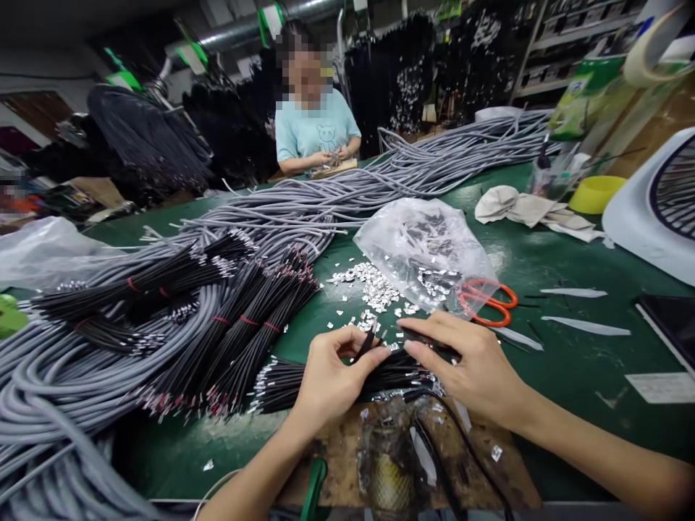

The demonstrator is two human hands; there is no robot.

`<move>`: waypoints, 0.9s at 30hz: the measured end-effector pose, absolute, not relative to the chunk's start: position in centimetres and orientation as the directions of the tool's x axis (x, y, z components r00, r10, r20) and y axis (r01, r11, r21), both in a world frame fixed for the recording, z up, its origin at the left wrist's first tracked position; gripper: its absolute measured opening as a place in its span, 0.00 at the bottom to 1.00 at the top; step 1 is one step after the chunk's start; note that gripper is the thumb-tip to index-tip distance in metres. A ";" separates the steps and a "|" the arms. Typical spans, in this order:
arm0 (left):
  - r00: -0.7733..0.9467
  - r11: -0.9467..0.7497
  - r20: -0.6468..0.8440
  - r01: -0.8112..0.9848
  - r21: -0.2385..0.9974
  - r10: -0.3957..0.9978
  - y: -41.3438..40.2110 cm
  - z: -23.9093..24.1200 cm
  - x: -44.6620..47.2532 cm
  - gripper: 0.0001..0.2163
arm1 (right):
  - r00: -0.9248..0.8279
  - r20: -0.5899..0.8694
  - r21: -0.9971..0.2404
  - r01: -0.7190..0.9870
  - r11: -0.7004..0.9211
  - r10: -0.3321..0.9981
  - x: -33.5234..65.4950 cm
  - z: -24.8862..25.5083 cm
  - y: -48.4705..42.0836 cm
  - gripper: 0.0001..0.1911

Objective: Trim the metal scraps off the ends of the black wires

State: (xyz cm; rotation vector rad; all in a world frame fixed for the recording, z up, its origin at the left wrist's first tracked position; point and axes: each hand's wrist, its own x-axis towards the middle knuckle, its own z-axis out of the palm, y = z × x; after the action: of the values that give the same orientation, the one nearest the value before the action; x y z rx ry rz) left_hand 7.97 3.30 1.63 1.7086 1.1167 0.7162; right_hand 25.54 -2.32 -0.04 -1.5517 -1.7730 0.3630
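My left hand (332, 373) is closed in a pinch around a slim black piece (366, 343) that looks like a short wire end. Opposite it, my right hand (472, 362) has its thumb and fingers closed on a dark, narrow thing (420, 334) whose kind I cannot make out. The two sets of fingertips are a little apart. Beneath both hands lies a bundle of short black wires (290, 380) with bright ends. Small silvery metal pieces (374, 286) are scattered just beyond the fingers. Below the hands, a worn wooden board (504, 470) carries a grimy fixture (388, 463) with black cables.
Orange-handled scissors (496, 304) and a clear plastic bag (423, 246) lie beyond my right hand. Tied black wire bundles (244, 325) and grey cables (48, 405) fill the left. A white fan (641, 217) stands right. A co-worker (318, 130) sits across the green table (580, 347).
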 end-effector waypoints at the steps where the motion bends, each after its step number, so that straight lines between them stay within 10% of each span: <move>1: 0.407 -0.151 -0.011 0.363 0.919 0.913 3.2 1.5 8.0 0.12 | -0.011 0.333 -0.662 0.709 0.242 0.943 25.4 -0.1 -2.4 0.15; 27: 0.349 -0.216 0.076 0.383 0.898 0.934 2.5 1.6 8.3 0.14 | -0.003 0.345 -0.796 0.529 0.294 0.939 24.8 0.3 -2.6 0.10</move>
State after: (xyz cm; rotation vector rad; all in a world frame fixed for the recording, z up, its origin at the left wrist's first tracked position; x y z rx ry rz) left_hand 8.26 2.46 1.59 1.7728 1.1685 0.8259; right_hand 24.83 -2.64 0.27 -1.3566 -1.6595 0.5699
